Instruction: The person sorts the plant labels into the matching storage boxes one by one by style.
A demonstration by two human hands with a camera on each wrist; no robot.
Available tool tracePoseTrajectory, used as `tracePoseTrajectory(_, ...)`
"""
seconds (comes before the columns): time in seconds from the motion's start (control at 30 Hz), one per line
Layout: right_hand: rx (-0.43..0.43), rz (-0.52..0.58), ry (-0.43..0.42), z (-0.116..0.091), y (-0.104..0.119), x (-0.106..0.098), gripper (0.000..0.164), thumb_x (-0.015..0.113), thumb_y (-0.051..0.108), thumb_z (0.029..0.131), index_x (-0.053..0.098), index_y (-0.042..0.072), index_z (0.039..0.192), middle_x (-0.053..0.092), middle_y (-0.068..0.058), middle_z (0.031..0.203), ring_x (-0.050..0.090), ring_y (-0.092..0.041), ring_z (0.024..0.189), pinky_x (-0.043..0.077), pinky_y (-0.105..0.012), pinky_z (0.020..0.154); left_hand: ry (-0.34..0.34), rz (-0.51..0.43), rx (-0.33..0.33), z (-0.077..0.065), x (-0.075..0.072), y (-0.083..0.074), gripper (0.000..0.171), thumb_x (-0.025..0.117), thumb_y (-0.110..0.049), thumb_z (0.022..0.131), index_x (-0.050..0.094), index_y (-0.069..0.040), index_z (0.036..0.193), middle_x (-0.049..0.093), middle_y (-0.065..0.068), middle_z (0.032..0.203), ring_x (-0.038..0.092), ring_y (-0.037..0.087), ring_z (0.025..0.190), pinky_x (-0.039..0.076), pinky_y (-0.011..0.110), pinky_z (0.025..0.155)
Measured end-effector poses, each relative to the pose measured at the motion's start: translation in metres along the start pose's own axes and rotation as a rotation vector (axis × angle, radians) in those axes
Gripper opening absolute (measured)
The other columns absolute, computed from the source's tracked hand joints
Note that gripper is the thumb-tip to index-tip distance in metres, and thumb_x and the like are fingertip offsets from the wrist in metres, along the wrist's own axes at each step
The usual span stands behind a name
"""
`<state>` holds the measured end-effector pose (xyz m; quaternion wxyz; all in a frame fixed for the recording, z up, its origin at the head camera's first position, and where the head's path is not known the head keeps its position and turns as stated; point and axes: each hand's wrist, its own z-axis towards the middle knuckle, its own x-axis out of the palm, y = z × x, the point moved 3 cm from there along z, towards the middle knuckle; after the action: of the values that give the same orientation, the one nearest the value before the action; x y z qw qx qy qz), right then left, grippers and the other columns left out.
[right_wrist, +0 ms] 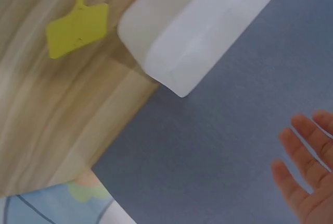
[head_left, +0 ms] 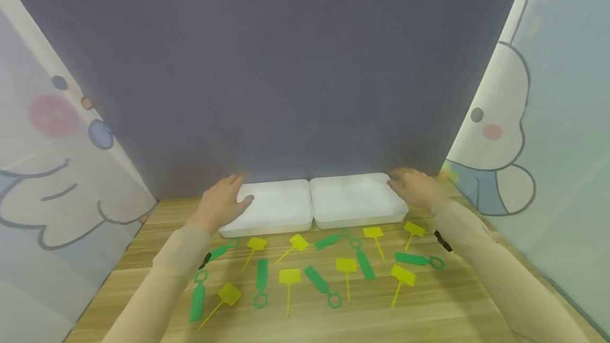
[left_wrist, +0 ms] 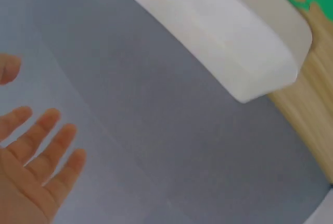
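Note:
Two shallow white trays, a left tray (head_left: 276, 208) and a right tray (head_left: 355, 200), stand side by side at the table's far edge. My left hand (head_left: 221, 202) hovers by the left tray's outer end, thumb apart from the fingers, holding nothing. At the outer end of the right tray is my right hand (head_left: 416, 187), also without anything in it. Both wrist views show spread, relaxed fingers. In front of the trays lie several yellow plant labels (head_left: 289, 276) with thin stems, mixed with several flat green tags (head_left: 262, 274) that each end in a ring.
A wood-grain table (head_left: 324, 327) carries everything. Behind the trays rises a dark grey panel (head_left: 286, 68). Cartoon-printed sheets, a left sheet (head_left: 57, 173) and a right sheet (head_left: 562, 147), bound the sides.

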<state>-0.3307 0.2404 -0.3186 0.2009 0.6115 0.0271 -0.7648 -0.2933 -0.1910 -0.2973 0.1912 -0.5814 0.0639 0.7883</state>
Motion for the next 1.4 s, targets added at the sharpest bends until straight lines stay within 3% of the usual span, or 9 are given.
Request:
tracePoseTrajectory(0.17,-0.047,0.045,-0.014,-0.01,-0.007,0.012,0.04,0.046,0.025,0.094,0.055,-0.005,0.119,0.057,-0.025,0.12,0.051,-0.044,0.111,0.039,-0.057,0.095,-0.132,-0.102,0.057,-0.015,0.006,-0.01,0.042,0.057,-0.029,0.088,0.054,-0.008,0.124,0.061,0.011,0.12,0.06,0.032,0.102,0.051,0.047,0.078)
tracePoseTrajectory(0.23,-0.065,0.072,-0.018,-0.014,-0.012,0.017,0.037,0.049,0.022,0.093,0.055,-0.006,0.118,0.059,-0.026,0.115,0.055,-0.044,0.106,0.042,-0.055,0.092,-0.156,-0.135,0.08,-0.02,0.011,-0.013,0.038,0.058,-0.026,0.087,0.057,-0.008,0.12,0.063,0.009,0.116,0.064,0.026,0.084,0.053,0.039,0.066)
tracePoseTrajectory(0.33,-0.068,0.089,-0.013,-0.022,-0.019,0.024,0.034,0.051,0.02,0.093,0.057,-0.006,0.115,0.063,-0.025,0.107,0.061,-0.04,0.095,0.048,-0.053,0.084,-0.17,-0.157,0.115,-0.026,0.019,-0.017,0.035,0.061,-0.023,0.086,0.06,-0.008,0.117,0.065,0.007,0.112,0.064,0.022,0.078,0.051,0.033,0.058)
tracePoseTrajectory(0.47,-0.056,0.094,0.009,-0.03,-0.027,0.032,0.036,0.051,0.021,0.093,0.058,-0.007,0.113,0.066,-0.023,0.1,0.065,-0.036,0.085,0.051,-0.051,0.078,-0.163,-0.172,0.143,-0.035,0.027,-0.02,0.033,0.063,-0.021,0.084,0.061,-0.007,0.115,0.066,0.006,0.109,0.063,0.025,0.098,0.053,0.039,0.077)
tracePoseTrajectory(0.57,-0.046,0.102,0.024,-0.035,-0.032,0.038,0.038,0.051,0.021,0.093,0.057,-0.009,0.114,0.067,-0.022,0.098,0.065,-0.035,0.085,0.051,-0.05,0.077,-0.147,-0.178,0.142,-0.041,0.031,-0.019,0.032,0.063,-0.02,0.084,0.062,-0.007,0.113,0.067,0.006,0.108,0.062,0.026,0.102,0.051,0.042,0.084)
tracePoseTrajectory(0.73,-0.023,0.12,0.032,-0.038,-0.043,0.047,0.027,0.053,0.018,0.091,0.061,-0.005,0.104,0.067,-0.016,0.089,0.063,-0.029,0.078,0.052,-0.047,0.073,-0.099,-0.186,0.115,-0.052,0.039,-0.018,0.029,0.064,-0.02,0.084,0.064,-0.009,0.11,0.067,0.003,0.109,0.062,0.025,0.102,0.051,0.042,0.086)
tracePoseTrajectory(0.93,0.031,0.235,0.064,-0.037,-0.062,0.053,0.036,0.05,0.013,0.092,0.052,-0.014,0.115,0.064,-0.028,0.1,0.062,-0.039,0.089,0.05,-0.051,0.08,-0.022,-0.203,0.113,-0.065,0.05,-0.02,0.026,0.065,-0.019,0.084,0.064,-0.011,0.109,0.066,0.0,0.109,0.062,0.022,0.103,0.051,0.04,0.086)
tracePoseTrajectory(1.27,0.099,0.278,0.132,-0.022,-0.077,0.051,0.034,0.047,0.009,0.091,0.052,-0.018,0.112,0.058,-0.035,0.107,0.057,-0.047,0.097,0.047,-0.053,0.085,0.005,-0.197,0.16,-0.074,0.059,-0.024,0.028,0.066,-0.019,0.082,0.065,-0.011,0.108,0.067,0.0,0.107,0.067,0.011,0.083,0.053,0.034,0.082)
tracePoseTrajectory(1.4,0.114,0.232,0.177,-0.015,-0.079,0.052,0.033,0.05,0.01,0.09,0.056,-0.016,0.109,0.06,-0.033,0.106,0.058,-0.046,0.096,0.048,-0.053,0.084,0.031,-0.229,0.154,-0.078,0.058,-0.026,0.028,0.065,-0.021,0.083,0.064,-0.011,0.11,0.066,0.0,0.109,0.066,0.014,0.09,0.052,0.036,0.084)
